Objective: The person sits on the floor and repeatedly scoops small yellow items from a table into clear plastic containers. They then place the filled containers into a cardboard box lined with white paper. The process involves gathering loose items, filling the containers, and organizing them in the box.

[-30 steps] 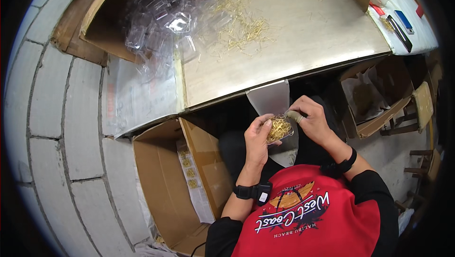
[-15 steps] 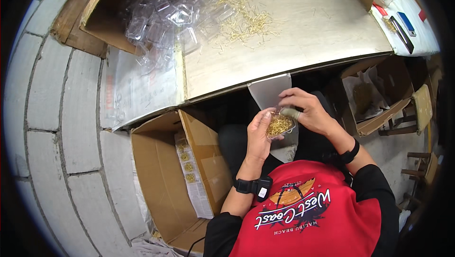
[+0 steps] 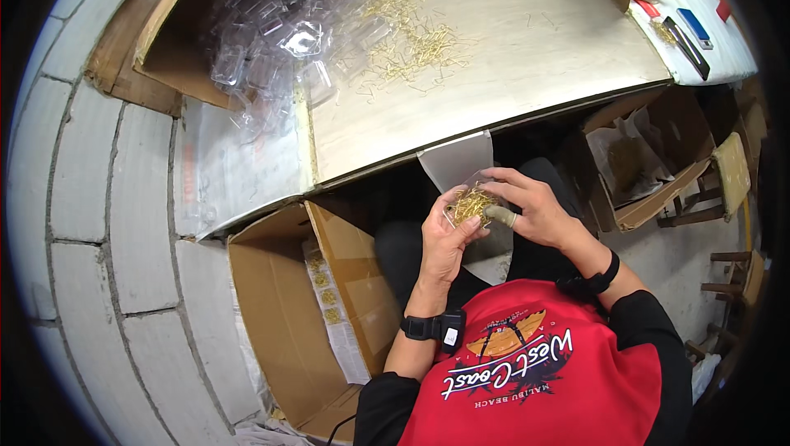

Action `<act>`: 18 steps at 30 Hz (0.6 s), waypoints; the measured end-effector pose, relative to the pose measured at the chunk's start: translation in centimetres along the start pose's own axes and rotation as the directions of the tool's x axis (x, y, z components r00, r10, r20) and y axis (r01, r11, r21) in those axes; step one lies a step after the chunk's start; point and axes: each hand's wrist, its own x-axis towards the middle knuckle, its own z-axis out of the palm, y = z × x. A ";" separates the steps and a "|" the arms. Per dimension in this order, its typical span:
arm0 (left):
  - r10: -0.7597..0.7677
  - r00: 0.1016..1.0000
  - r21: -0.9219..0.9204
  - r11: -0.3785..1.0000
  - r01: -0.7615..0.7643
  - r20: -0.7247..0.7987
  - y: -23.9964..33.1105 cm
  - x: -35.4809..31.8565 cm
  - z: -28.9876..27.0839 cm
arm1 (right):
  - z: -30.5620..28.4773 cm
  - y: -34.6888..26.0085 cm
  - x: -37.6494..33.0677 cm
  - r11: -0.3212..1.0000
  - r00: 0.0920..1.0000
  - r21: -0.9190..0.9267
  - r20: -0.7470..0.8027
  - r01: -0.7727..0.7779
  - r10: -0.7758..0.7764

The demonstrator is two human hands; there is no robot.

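My left hand (image 3: 444, 240) cradles a small clear plastic case (image 3: 471, 204) filled with thin gold-coloured pins, held over my lap just below the table's front edge. My right hand (image 3: 531, 209) rests on the case from the right, fingers spread over its top, one fingertip wrapped in a pale cover. More loose gold pins (image 3: 415, 43) lie scattered across the pale tabletop (image 3: 527, 59). A heap of empty clear plastic cases (image 3: 284, 30) sits at the table's left end.
An open cardboard box (image 3: 284, 314) with packed cases stands on the floor at my left. Another open box (image 3: 638, 166) is at my right. A light sheet (image 3: 457, 162) hangs from the table edge. Small tools (image 3: 687, 30) lie far right.
Both hands with the case have shifted slightly right and down in the view, and my right hand has moved over the top of the case.
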 end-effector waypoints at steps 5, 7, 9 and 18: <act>0.000 0.999 0.031 1.000 0.001 -0.035 0.0 -0.2 0.2 | -0.1 -0.7 -0.3 0.986 0.989 -0.161 -0.130 0.053 -0.075; -0.023 0.998 0.059 0.998 0.026 -0.052 -0.1 -0.1 0.4 | -0.7 -1.3 0.3 0.969 0.969 -0.222 -0.196 0.107 -0.151; -0.020 0.999 0.013 1.000 0.021 -0.035 -0.8 -0.2 0.3 | -0.7 -2.3 0.7 0.933 0.978 -0.304 -0.019 0.193 -0.209; 0.041 0.999 -0.095 0.995 -0.040 0.010 -0.3 -0.7 1.1 | 1.6 -1.2 -0.7 0.928 0.959 -0.263 -0.032 0.265 -0.283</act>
